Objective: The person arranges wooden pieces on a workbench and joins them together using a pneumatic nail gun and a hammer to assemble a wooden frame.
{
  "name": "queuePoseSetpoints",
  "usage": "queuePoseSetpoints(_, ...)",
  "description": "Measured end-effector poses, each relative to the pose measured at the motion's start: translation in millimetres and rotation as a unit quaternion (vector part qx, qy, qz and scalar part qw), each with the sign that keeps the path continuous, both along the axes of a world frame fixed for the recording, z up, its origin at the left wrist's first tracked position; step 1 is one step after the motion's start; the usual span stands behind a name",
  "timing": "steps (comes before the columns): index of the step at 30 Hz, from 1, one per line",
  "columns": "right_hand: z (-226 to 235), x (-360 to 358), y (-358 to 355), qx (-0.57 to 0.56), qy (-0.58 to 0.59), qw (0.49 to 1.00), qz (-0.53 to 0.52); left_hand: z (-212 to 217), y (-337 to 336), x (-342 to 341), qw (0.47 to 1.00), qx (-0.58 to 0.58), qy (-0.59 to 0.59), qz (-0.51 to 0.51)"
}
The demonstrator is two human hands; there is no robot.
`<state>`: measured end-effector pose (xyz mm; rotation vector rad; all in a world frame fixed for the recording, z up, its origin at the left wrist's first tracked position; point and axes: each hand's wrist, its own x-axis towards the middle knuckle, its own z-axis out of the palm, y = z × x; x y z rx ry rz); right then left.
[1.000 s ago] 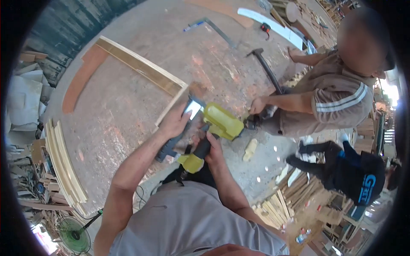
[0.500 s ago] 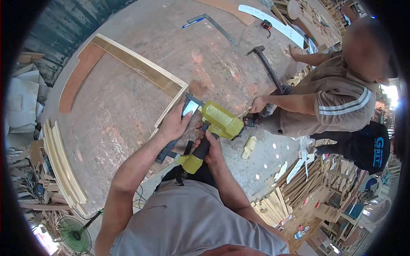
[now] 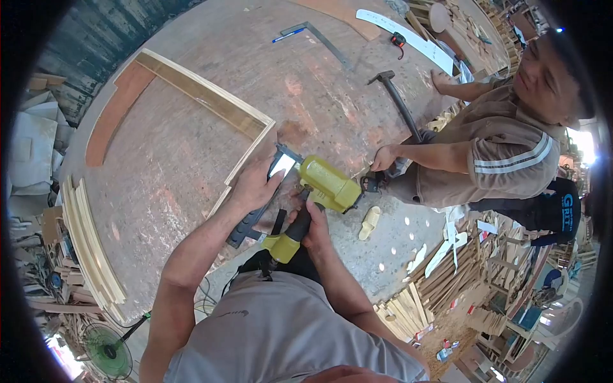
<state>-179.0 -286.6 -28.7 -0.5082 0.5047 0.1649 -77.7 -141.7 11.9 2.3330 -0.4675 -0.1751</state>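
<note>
A yellow-green nail gun [image 3: 329, 182] is held in front of me, over the table's near edge. My right hand [image 3: 316, 228] is closed round its black handle. On the long dark magazine near the nose, my left hand [image 3: 254, 185] grips with its thumb over the bright metal part; some of its fingers are hidden. Just beyond the nose, apart from it, lies the corner of a wooden frame [image 3: 207, 102] of pale strips. At the frame's far left end is a curved reddish-brown board [image 3: 118, 112].
On the table [image 3: 223, 38] lie a hammer [image 3: 399, 102], a metal square [image 3: 325, 45], a blue pen, a tape measure [image 3: 398, 39] and a white curved template [image 3: 415, 45]. Pale strips [image 3: 92, 242] line the left edge. A co-worker [image 3: 491, 140] leans at the right. A fan [image 3: 107, 351] stands lower left.
The nail gun's nose has drawn slightly away from the frame's corner, toward me. The frame sits a little further left in view. Both my hands keep their grip; the co-worker's head has turned.
</note>
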Motion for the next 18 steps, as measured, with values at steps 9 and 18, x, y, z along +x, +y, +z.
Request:
queuePoseSetpoints(9,-10,9,1,-0.003,-0.002,0.999,0.05,-1,3,3,0.999,-0.03,0.027,0.026)
queuePoseSetpoints(18,-19,9,4,0.006,0.015,1.0,0.02,7,2,3,0.998,-0.02,0.036,0.038)
